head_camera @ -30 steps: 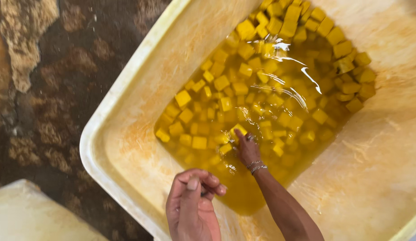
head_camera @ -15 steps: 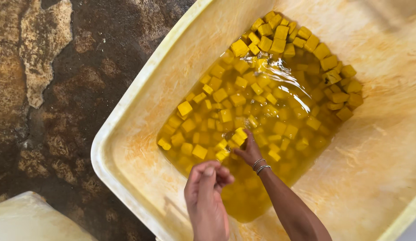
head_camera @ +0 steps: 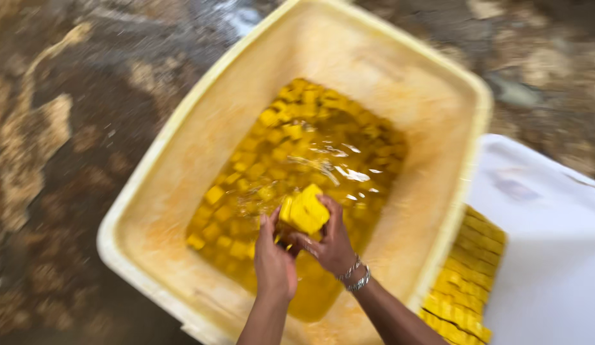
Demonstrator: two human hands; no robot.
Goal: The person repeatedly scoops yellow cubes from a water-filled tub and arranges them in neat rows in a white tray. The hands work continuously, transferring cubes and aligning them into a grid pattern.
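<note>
Left hand: the left hand (head_camera: 274, 260) rises from the 6 o'clock edge of the view, fingers curled part-way, thumb and fingertips pressed to the lower left side of a small clutch of yellow cubes (head_camera: 303, 210).
Right hand: the right hand (head_camera: 331, 243) comes in from about 5 o'clock, fingers wrapped over the right side and underside of the same clutch; the hand is closed around it, not flat.
Held thing: the yellow cubes sit between both hands, lifted just above the liquid, slightly below the middle of the view. How many cubes are in the clutch is too blurred to tell.
Wristwear: a silver bracelet (head_camera: 354, 275) circles the right wrist, at 5 o'clock from the held cubes.
Tub: a large cream-yellow plastic tub (head_camera: 182, 160) fills the centre, its long axis running from 7 o'clock to 1 o'clock, its inner walls stained orange.
Contents: many more loose cubes (head_camera: 291, 147) lie in yellow liquid (head_camera: 348, 172) in the tub, thickest from 9 to 12 o'clock of the hands; the surface glints at 1 o'clock of them.
Beside the tub: a white sheet (head_camera: 547, 243) lies at 3 to 4 o'clock, outside the rim, with rows of yellow blocks (head_camera: 467, 275) laid close along its left edge.
Ground: a wet, mottled brown floor (head_camera: 61, 140) surrounds the tub at 9 and 12 o'clock.
</note>
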